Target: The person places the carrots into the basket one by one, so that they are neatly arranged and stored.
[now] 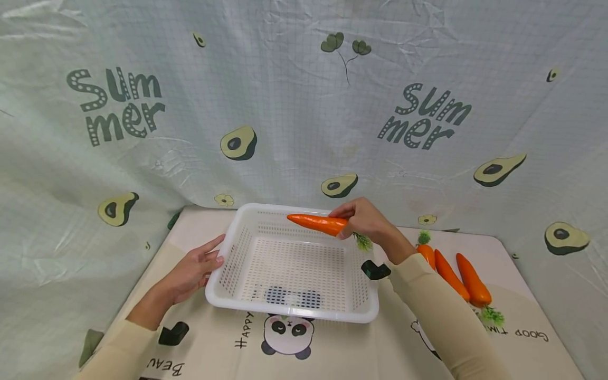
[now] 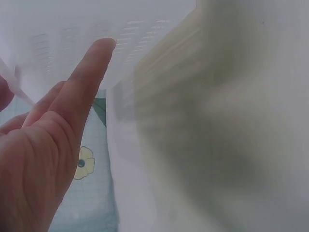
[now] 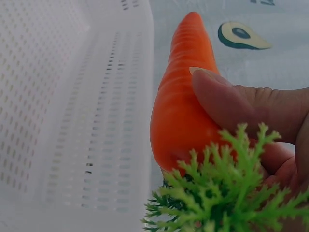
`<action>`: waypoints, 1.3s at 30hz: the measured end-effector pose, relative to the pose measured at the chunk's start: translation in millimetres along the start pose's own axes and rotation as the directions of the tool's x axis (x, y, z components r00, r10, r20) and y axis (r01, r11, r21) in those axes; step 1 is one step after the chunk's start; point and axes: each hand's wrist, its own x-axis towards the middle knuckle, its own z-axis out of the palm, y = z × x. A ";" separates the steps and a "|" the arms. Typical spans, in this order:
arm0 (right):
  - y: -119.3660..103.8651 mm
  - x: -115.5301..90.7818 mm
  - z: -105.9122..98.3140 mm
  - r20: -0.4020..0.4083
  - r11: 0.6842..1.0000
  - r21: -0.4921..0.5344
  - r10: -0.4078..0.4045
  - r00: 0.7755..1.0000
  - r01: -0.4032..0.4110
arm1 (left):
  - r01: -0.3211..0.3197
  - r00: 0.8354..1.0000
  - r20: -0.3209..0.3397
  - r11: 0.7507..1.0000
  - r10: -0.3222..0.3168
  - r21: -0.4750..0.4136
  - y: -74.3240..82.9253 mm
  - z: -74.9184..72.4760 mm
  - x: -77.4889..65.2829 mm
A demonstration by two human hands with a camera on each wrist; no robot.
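My right hand (image 1: 361,219) pinches an orange carrot (image 1: 315,222) near its leafy end, thumb on one side. The carrot lies sideways over the back part of a white plastic basket (image 1: 292,314), its tip pointing left. Green leaves (image 3: 217,188) stick out below the hand in the right wrist view. My left hand (image 1: 195,269) holds the basket's left side, the thumb at the rim and a long straight finger (image 2: 87,77) along the outer perforated wall. Inside, the basket's mesh floor (image 1: 294,264) shows nothing lying on it.
Several more carrots (image 1: 470,279) lie on the table right of the basket, partly behind my right sleeve (image 1: 437,311). The table's cloth (image 1: 342,348) carries a panda print. A pale curtain (image 1: 294,95) with avocado prints hangs behind and at both sides.
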 end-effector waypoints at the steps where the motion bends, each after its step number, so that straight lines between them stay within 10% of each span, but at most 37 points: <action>1: -1.3 0.8 0.2 -0.001 1.000 -0.004 0.000 1.000 0.000 | -0.006 1.000 0.005 1.000 0.006 0.006 0.0 -0.2 -0.1; 39: -8.5 18.5 19.0 0.000 0.999 -0.019 0.039 0.999 -0.039 | -0.002 1.000 -0.003 1.000 0.002 0.006 -3.9 -1.1 2.2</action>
